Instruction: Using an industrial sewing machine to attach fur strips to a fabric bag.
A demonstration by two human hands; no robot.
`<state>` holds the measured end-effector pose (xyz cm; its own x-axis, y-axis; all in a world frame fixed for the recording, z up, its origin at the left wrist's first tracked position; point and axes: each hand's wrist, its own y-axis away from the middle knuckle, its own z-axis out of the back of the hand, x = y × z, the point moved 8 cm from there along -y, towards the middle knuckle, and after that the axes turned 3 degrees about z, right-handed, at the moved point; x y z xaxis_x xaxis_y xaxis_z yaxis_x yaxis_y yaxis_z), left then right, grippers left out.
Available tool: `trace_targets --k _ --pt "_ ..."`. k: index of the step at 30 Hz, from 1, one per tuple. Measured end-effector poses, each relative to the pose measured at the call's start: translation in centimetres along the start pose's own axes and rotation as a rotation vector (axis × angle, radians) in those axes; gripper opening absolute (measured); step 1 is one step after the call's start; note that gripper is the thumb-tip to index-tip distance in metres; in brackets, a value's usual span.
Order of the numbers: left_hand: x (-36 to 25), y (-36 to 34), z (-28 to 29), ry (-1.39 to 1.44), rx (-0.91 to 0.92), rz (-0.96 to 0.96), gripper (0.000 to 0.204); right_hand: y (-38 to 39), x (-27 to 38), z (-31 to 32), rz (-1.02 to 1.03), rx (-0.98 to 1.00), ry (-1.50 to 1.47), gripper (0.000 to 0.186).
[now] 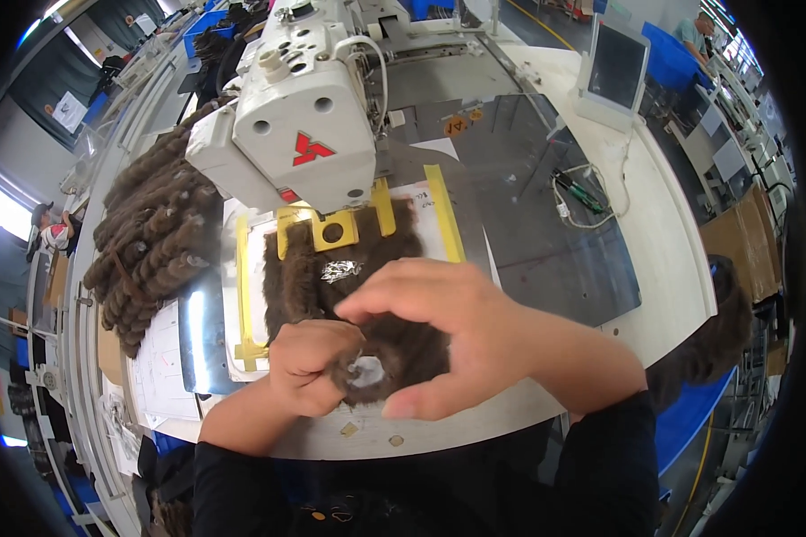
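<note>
Curled tight, the left hand (312,365) grips a fuzzy brown fur roll with a whitish core (364,371), on the wearer's side of the boxy white sewing-machine head (309,125), perhaps to steady it. Spread wide, the right hand (475,336) arches around the roll's other side, thumb well apart from the fingers, apparently leaving room for the fur; whether it touches cannot be told. Just below the machine head, a dark brown fur sheet (381,255) bearing a crinkled silvery patch (340,269) lies under a yellow plate with a round hole (350,234), which probably keeps it flat. Yellow tape strips (445,215) edge the white board beneath (432,246), likely to secure it. Left of the machine head, thick brown fur strips (152,233) lie heaped, seemingly within reach.
</note>
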<state>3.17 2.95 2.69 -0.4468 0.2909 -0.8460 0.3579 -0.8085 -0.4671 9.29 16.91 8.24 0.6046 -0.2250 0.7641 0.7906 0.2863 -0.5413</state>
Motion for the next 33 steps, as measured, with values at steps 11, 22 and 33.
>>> trace_targets --k 11,22,33 --pt "-0.2 0.7 0.4 -0.156 -0.173 0.024 0.019 0.9 -1.0 -3.2 0.109 -0.184 0.238 0.053" --pt "3.5 0.6 -0.5 0.452 -0.204 0.248 0.058 1.0 -6.7 0.6 -0.467 -0.209 -0.127 0.022" --pt "6.1 -3.5 -0.7 -0.373 0.473 0.437 0.054 1.9 -17.6 2.8 -0.946 -0.046 -0.235 0.027"
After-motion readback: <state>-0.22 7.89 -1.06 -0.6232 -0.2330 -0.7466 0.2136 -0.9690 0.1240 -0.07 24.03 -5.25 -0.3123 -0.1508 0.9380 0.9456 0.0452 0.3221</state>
